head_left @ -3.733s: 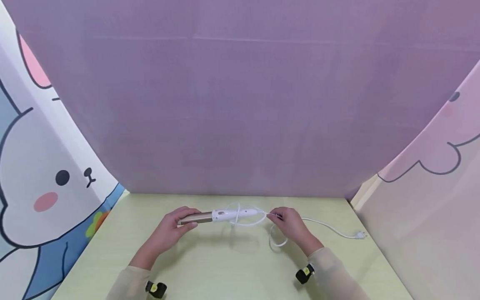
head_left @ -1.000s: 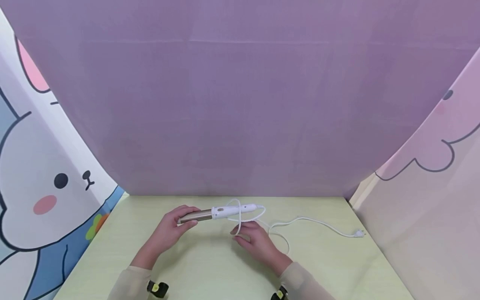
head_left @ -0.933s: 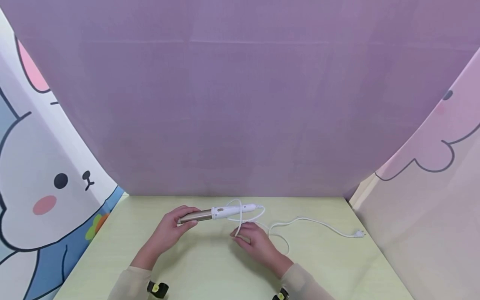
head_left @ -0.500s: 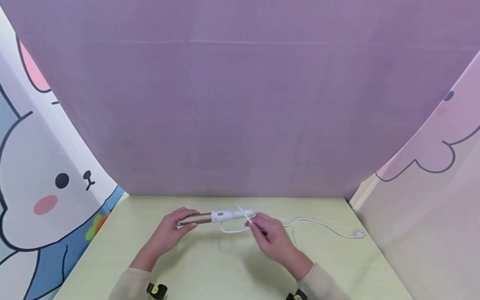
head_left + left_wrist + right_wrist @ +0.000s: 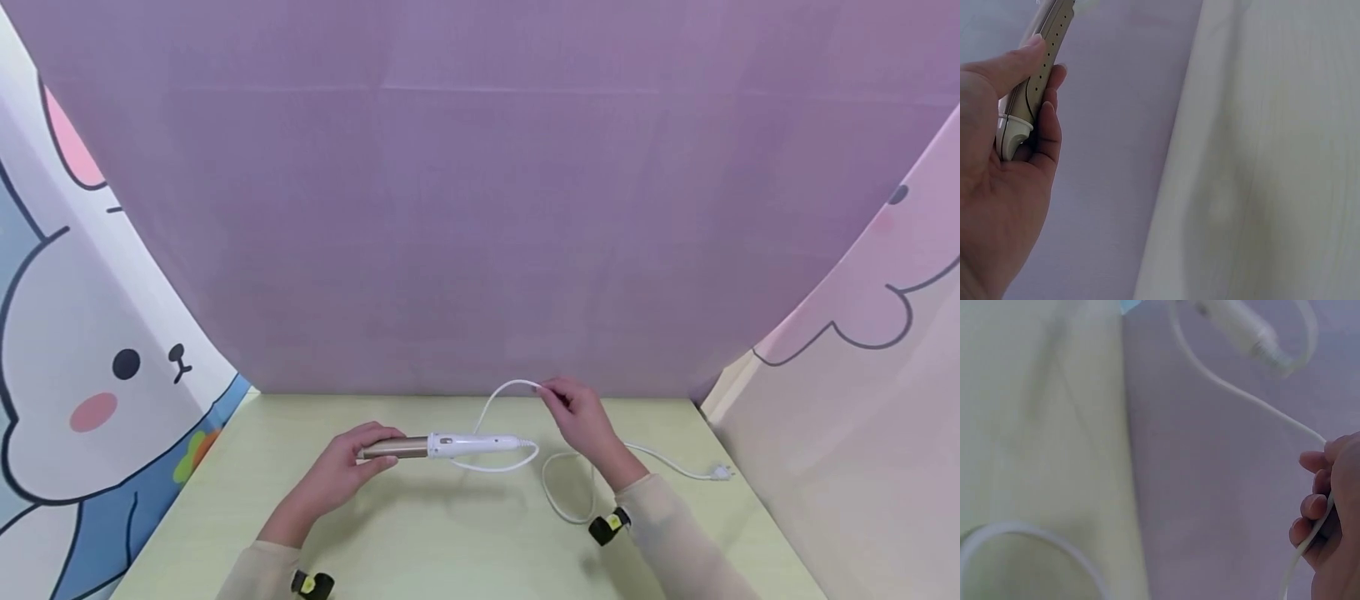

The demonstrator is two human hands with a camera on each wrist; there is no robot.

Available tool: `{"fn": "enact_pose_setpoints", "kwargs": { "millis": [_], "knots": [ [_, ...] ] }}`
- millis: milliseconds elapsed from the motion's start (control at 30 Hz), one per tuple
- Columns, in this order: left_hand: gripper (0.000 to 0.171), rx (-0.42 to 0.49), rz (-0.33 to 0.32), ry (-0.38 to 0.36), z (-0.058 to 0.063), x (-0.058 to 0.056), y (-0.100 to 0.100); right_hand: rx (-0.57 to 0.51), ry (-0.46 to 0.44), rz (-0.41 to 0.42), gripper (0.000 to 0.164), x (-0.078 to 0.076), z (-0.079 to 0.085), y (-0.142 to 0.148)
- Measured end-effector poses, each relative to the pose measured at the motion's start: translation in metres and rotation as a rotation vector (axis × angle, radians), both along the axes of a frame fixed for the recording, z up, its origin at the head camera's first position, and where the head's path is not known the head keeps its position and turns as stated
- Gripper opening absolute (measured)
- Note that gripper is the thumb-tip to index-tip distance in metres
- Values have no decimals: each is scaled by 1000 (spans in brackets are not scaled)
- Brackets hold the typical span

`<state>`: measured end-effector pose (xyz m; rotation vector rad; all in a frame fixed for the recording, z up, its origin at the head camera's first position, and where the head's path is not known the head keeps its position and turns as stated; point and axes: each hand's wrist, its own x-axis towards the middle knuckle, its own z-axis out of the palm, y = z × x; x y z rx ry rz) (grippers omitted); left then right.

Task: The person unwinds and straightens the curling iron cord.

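Observation:
My left hand [image 5: 337, 475] grips the gold barrel of a curling iron [image 5: 480, 445], held level above the table with its white handle pointing right. In the left wrist view, thumb and fingers wrap the perforated barrel [image 5: 1047, 62] near its white tip. Higher and to the right, my right hand [image 5: 585, 425] pinches the white power cord [image 5: 491, 400]. From the handle's end the cord curves back beneath the handle, passes behind it, then rises to that hand. The right wrist view shows the cord [image 5: 1247, 397] running through the curled fingers [image 5: 1314, 506].
A loose loop of cord [image 5: 558, 508] hangs or lies below the right wrist. The two-pin plug [image 5: 720, 472] lies near the right edge of the pale table [image 5: 450, 550]. A purple cloth [image 5: 480, 250] rises behind, with printed cartoon panels [image 5: 67, 333] at both sides.
The right hand has carried the pinched cord up and to the right, and a wrap that crossed the handle's front has come off. My left hand keeps its grip on the barrel.

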<state>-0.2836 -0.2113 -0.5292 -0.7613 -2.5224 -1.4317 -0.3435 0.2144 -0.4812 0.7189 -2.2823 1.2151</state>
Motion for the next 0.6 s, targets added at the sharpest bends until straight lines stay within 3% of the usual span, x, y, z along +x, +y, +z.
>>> {"fn": "enact_pose_setpoints", "kwargs": {
  "millis": [233, 600],
  "knots": [
    [32, 15, 4, -3, 3, 1, -2, 58, -38, -28, 9, -8, -28, 1],
    [34, 39, 45, 28, 6, 0, -3, 336, -72, 33, 8, 1, -63, -7]
  ]
}}
